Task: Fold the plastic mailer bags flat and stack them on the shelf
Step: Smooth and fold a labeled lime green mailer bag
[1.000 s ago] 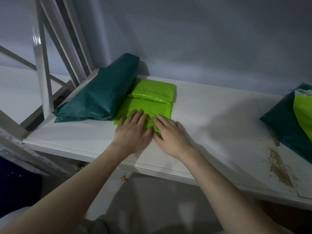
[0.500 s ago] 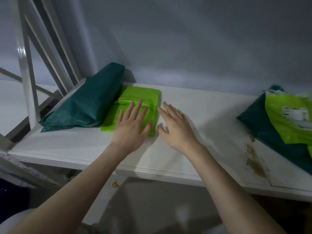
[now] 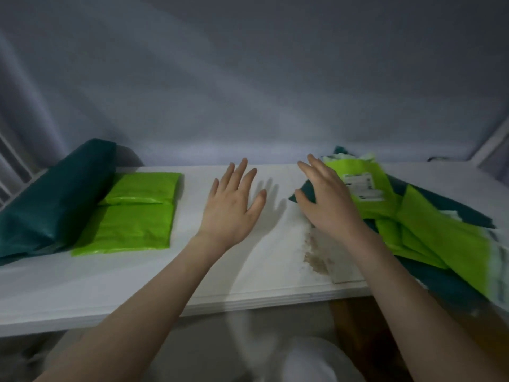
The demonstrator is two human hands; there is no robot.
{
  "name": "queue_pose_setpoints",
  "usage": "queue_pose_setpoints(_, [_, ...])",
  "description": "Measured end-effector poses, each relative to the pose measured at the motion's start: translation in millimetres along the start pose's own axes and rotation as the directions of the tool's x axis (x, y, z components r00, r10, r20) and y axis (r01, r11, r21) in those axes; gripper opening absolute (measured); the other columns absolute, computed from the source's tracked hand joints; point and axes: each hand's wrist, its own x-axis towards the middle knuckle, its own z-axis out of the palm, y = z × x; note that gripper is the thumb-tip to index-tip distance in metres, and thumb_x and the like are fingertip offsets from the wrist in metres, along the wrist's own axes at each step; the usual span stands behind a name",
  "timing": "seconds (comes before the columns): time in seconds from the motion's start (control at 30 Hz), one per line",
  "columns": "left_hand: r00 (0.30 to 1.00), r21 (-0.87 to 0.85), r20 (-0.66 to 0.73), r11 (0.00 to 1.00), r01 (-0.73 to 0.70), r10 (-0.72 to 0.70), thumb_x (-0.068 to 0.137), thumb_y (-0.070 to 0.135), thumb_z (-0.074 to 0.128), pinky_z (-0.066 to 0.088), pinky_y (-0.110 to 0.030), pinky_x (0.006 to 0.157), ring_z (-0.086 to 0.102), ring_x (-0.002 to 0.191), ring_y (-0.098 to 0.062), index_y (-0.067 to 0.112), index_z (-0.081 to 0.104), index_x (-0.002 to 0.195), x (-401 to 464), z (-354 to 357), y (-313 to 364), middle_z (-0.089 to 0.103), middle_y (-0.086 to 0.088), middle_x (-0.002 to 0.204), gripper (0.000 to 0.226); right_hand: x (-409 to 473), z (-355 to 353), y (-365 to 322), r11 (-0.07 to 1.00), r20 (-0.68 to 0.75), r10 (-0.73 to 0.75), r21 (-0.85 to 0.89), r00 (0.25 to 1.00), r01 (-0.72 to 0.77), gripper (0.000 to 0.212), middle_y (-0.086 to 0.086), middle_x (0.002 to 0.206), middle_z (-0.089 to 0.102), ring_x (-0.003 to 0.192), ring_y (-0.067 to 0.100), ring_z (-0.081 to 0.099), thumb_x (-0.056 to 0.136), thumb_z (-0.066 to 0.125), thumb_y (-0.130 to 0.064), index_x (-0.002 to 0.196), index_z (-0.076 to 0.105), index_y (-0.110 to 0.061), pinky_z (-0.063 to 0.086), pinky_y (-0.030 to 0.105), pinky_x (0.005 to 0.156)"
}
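Folded lime-green mailer bags (image 3: 132, 213) lie flat on the white shelf (image 3: 82, 285) at the left, beside a dark green rolled bag (image 3: 52, 194). At the right lies a loose pile of unfolded mailers: a lime-green one with a white label (image 3: 366, 188) on top of dark green ones (image 3: 446, 282). My left hand (image 3: 231, 205) hovers over the bare shelf middle, fingers spread, holding nothing. My right hand (image 3: 325, 199) reaches with straight fingers over the left edge of the loose pile, at or just above it.
A brown stain (image 3: 316, 257) marks the shelf just below my right hand. A grey wall stands behind the shelf. White frame bars (image 3: 11, 166) rise at the far left and another (image 3: 493, 144) at the far right.
Both hands have left the folded lime-green stack and moved right. My view has swung right too, so the loose pile is now under my right hand.
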Motion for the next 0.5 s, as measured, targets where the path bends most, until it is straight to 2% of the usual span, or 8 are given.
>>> queue_pose_setpoints(0.1, [0.999,-0.085,0.026,0.996,-0.037,0.039,0.098,0.044,0.029,0.006,-0.036,0.118,0.002,0.146,-0.015,0.022,0.023,0.147,10.6,16.5,37.4,0.005,0.005,0.158,0.054,-11.3,-17.1,34.0,0.997,-0.028,0.057,-0.044,0.998,-0.058,0.054,0.000,0.157,0.016,0.144,0.017,0.014,0.095,0.047,-0.026,0.146,0.030,-0.017,0.016,0.034,0.116])
queue_pose_setpoints(0.2, [0.996,-0.208,0.065,0.977,-0.044,0.059,0.098,0.041,0.033,0.009,-0.029,0.116,0.011,0.144,-0.016,0.018,0.026,0.146,19.6,37.0,69.4,0.014,0.001,0.157,0.054,-23.1,-27.9,68.1,0.989,-0.043,0.133,-0.055,0.990,-0.135,0.055,0.002,0.157,0.019,0.144,0.020,0.017,0.095,0.049,-0.026,0.145,0.031,-0.014,0.018,0.036,0.117])
queue_pose_setpoints(0.33, [0.986,-0.390,0.166,0.919,0.059,0.007,0.097,0.039,0.038,0.022,-0.030,0.112,0.028,0.137,-0.021,0.013,0.031,0.144,28.9,65.0,96.6,0.032,-0.004,0.149,0.054,-36.0,-30.6,107.3,0.969,-0.045,0.248,0.003,0.968,-0.248,0.055,0.006,0.153,0.026,0.139,0.025,0.027,0.094,0.051,-0.023,0.144,0.032,-0.012,0.028,0.038,0.112])
queue_pose_setpoints(0.5, [0.953,-0.418,0.300,0.891,0.178,-0.050,0.095,0.042,0.041,0.034,-0.033,0.103,0.041,0.128,-0.025,0.014,0.031,0.142,38.3,97.7,117.0,0.040,-0.011,0.142,0.056,-44.8,-22.1,143.5,0.948,-0.030,0.319,-0.002,0.947,-0.319,0.051,0.010,0.145,0.036,0.132,0.027,0.035,0.093,0.052,-0.021,0.140,0.036,-0.009,0.032,0.037,0.106])
